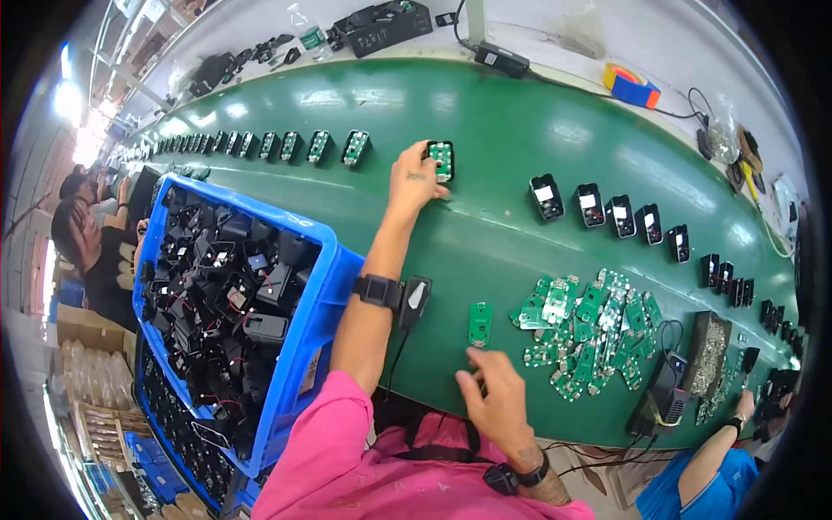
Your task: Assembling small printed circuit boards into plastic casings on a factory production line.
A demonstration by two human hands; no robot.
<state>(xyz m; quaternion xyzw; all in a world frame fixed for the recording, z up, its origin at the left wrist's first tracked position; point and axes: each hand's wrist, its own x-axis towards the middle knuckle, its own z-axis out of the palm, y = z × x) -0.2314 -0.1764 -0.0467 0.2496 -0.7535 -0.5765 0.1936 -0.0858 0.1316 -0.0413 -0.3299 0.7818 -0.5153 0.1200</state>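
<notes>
My left hand (pixel 414 180) reaches far across the green bench, its fingers gripping the side of a small black housing (pixel 441 161) with a green circuit board in it. My right hand (pixel 498 390) is open near the front edge, thumb and fingers apart. Just beyond its fingertips lies a single green circuit board (pixel 480 325), which the hand does not visibly touch. To its right spreads a loose pile of circuit boards (pixel 589 334). Housings with boards in them (pixel 355 148) form a row to the far left. Black housings with white insides (pixel 546 198) line up to the right.
A blue crate (pixel 325 251) full of black housings stands left of my arm. Right of the pile are a black device (pixel 663 394) with cables and a narrow bin (pixel 707 354) of small parts. Coloured tape rolls (pixel 631 85) lie at the back. Co-workers sit on both sides.
</notes>
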